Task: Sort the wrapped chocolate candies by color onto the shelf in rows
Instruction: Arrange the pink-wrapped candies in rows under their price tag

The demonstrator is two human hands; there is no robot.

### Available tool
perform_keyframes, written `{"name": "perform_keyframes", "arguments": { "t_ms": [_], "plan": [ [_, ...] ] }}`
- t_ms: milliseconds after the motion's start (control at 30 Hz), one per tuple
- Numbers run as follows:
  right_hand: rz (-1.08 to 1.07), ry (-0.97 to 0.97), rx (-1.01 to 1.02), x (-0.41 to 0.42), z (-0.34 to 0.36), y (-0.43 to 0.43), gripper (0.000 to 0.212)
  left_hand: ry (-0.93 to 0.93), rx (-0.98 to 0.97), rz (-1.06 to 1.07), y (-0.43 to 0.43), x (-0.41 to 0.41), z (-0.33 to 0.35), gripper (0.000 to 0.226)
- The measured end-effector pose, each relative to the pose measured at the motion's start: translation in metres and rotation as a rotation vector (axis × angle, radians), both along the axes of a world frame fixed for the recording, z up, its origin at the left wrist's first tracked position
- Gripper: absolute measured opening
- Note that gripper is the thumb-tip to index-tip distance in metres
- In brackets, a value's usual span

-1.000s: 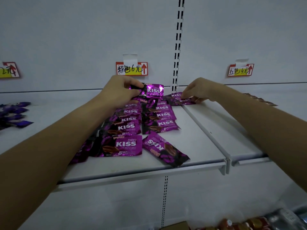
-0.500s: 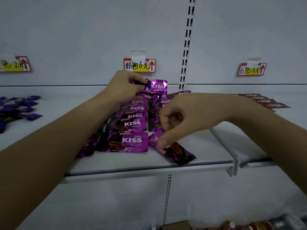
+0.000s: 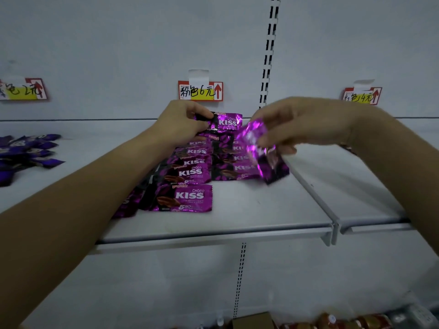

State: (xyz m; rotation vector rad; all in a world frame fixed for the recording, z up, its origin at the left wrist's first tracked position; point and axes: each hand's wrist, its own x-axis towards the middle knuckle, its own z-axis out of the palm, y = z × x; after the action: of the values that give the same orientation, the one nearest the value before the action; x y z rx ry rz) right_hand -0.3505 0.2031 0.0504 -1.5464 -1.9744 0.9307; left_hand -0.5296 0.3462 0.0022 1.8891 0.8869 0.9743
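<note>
At the bottom edge, below the shelf, some reddish jars (image 3: pixel 332 321) and a brown box (image 3: pixel 251 320) show, too blurred to tell more. Above them is the white shelf (image 3: pixel 237 231) with its front rail. On it the pink packets (image 3: pixel 190 172) lie flat in two rows from front to back, overlapping one another, each printed KISS. The left row is longer, and its front packet (image 3: pixel 187 198) lies nearest the rail.

The right hand (image 3: pixel 306 124) is raised over the right row. Its fingers pinch the lifted packet (image 3: pixel 261 150) at the upper end, and the packet hangs tilted and blurred, with its lower end over the front of that row. The left hand (image 3: pixel 180 122) is at the far end of the rows. Thumb and fingers pinch the dark end of the back packet (image 3: pixel 226 122), whose printed face is toward the camera.

Far to the left on the shelf lies a heap of purple candies (image 3: pixel 28 150), well apart from the pink ones. On the back wall are three labels: the left label (image 3: pixel 23 89), the middle label (image 3: pixel 200 91) just above the left hand, and the right label (image 3: pixel 362 96). A slotted post (image 3: pixel 269 51) runs up the wall between the last two.
</note>
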Motion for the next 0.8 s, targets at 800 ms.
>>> {"name": "perform_keyframes", "arguments": {
  "t_ms": [800],
  "plan": [
    [-0.416, -0.038, 0.281, 0.040, -0.028, 0.037, 0.028, -0.017, -0.065, -0.108, -0.015, 0.000, 0.002, 0.032]
  ]
}}
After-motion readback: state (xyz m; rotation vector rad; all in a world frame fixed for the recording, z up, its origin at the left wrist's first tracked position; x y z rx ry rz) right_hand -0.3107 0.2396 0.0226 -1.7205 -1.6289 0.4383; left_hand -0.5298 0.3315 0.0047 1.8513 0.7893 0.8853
